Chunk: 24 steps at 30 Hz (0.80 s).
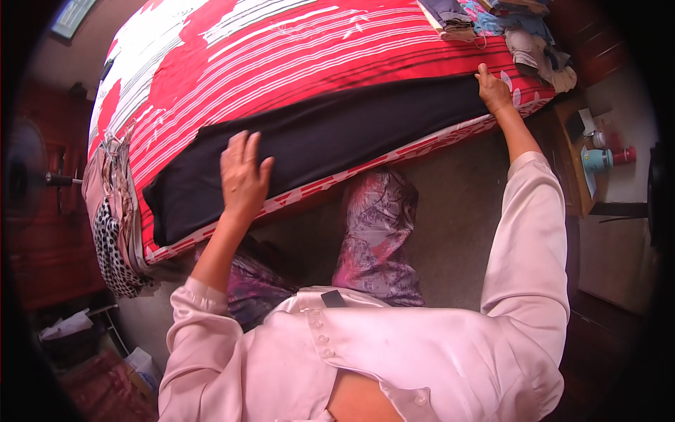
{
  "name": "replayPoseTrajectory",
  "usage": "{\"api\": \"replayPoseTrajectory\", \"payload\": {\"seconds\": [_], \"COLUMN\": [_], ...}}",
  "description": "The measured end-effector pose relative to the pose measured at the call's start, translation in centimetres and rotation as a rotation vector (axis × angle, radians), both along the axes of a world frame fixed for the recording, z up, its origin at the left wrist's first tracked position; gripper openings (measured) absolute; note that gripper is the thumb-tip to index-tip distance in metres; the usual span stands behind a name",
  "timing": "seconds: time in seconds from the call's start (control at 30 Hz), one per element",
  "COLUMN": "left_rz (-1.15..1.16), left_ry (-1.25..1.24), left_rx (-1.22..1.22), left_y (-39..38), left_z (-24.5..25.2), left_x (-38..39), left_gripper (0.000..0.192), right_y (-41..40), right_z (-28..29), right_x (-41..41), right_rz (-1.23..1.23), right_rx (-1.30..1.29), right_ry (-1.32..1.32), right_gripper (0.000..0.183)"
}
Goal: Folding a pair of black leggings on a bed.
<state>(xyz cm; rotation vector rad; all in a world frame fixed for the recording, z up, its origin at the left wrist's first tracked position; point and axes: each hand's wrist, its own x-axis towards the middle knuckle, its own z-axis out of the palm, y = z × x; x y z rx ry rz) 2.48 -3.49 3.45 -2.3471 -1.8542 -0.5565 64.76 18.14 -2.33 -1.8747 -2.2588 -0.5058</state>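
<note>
A long black cloth garment (337, 129), folded into a narrow strip, lies along the near edge of a bed with a red and white striped cover (295, 53). My left hand (243, 176) rests flat or hovers just over its wider left part, fingers apart; contact is not certain. At the narrow right end of the garment is my right hand (493, 89), its fingers bent at the cloth's tip. Whether those fingers pinch the fabric cannot be made out.
Clothes on hangers (113, 211) hang over the bed's left corner. Folded clothes (448, 21) and bras (532, 53) lie at the far right. A wooden cabinet (577, 174) with a turquoise container (597, 160) stands on the right. My knees are close to the bed's edge.
</note>
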Motion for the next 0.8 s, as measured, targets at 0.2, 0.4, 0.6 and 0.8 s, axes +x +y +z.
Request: {"api": "replayPoseTrajectory", "payload": {"seconds": [0.2,0.4,0.6,0.8], "left_rz": [-0.428,-0.381,-0.314,-0.070], "left_ry": [0.028,0.019,-0.246,-0.068], "left_rx": [-0.156,-0.098,-0.020,0.073], "left_y": [5.6,6.9,7.6,10.5], "left_z": [-1.2,-2.3,-2.1,-1.0], "left_x": [6.6,7.8,6.9,1.4], "left_gripper": [0.051,0.055,0.051,0.022], "right_y": [1.3,1.1,0.6,1.3], "right_z": [2.8,2.9,1.2,1.3], "right_x": [-3.1,-0.7,-0.8,-2.3], "right_rz": [0.080,0.099,0.008,0.102], "right_rx": [-0.024,0.050,-0.007,0.077], "right_ry": [0.031,0.062,0.068,0.147], "right_gripper": [0.026,0.025,0.028,0.023]}}
